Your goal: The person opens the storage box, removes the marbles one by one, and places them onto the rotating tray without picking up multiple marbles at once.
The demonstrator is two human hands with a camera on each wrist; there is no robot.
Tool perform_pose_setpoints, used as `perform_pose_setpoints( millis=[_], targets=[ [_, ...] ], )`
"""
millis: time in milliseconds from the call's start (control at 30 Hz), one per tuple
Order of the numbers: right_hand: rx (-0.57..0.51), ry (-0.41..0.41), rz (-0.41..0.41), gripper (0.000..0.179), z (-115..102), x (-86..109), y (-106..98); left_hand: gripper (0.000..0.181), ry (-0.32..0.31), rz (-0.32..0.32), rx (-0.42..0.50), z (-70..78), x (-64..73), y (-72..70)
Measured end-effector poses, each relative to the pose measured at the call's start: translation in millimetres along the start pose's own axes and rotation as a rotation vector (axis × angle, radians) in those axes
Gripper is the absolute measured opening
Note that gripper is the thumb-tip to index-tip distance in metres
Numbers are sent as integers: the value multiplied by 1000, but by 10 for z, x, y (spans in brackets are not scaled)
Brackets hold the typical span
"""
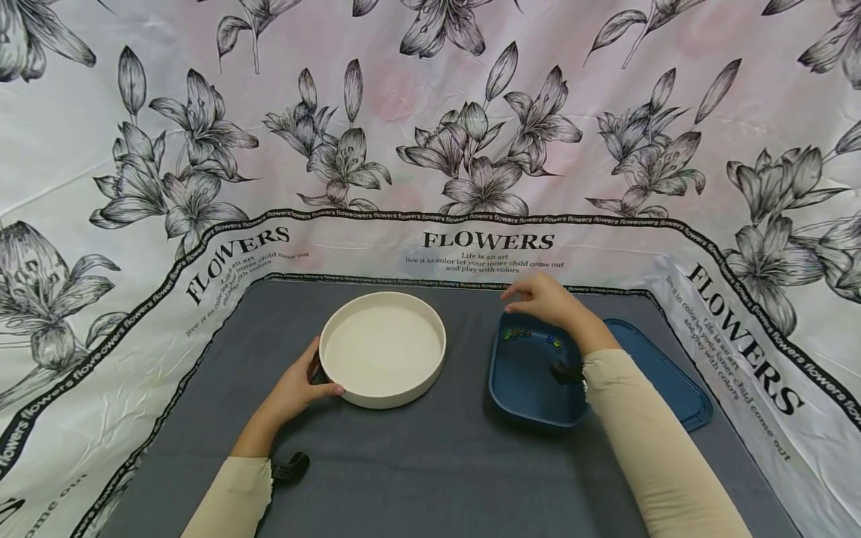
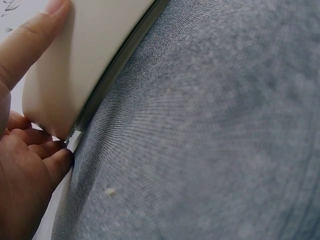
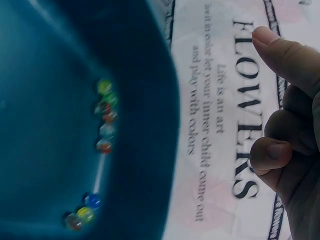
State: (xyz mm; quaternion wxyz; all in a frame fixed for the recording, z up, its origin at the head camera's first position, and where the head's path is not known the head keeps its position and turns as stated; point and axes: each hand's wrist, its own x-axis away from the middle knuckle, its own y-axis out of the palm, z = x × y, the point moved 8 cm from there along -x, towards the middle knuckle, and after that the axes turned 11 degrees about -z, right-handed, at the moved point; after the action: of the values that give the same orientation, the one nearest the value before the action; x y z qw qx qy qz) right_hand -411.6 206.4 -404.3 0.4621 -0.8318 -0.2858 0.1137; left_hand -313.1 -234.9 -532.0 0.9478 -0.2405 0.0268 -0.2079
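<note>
A round cream dish (image 1: 383, 345) with a low wall stands on the dark grey cloth. My left hand (image 1: 297, 383) holds it at its left side. In the left wrist view the thumb (image 2: 35, 42) lies against the wall of the dish and the fingertips (image 2: 52, 150) curl in at its edge. My right hand (image 1: 548, 300) is over the far edge of a blue rectangular container (image 1: 531, 388), thumb extended, other fingers curled, nothing seen in its grasp. Inside the container, several colourful glass marbles (image 3: 106, 117) line the far wall, with more marbles (image 3: 85, 214) near a corner.
A flat blue lid (image 1: 662, 373) lies to the right of the container, partly hidden by the right forearm. Behind and along the sides hangs white and pink cloth (image 1: 377, 112) printed with lilies and lettering. The dark grey cloth (image 1: 410, 478) covers the front.
</note>
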Motion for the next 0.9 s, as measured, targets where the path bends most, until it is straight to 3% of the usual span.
perform_pose_setpoints(
  millis=[300,667,900],
  targets=[
    [-49,172,-69,26,366,60,190,128,11,3,14,-3,5,-13],
    [-87,228,-144,27,616,-1,421,127,-18,8,-11,-22,33,-8],
    [-44,242,-174,28,667,-46,506,128,-16,6,-5,-19,8,9]
  ],
)
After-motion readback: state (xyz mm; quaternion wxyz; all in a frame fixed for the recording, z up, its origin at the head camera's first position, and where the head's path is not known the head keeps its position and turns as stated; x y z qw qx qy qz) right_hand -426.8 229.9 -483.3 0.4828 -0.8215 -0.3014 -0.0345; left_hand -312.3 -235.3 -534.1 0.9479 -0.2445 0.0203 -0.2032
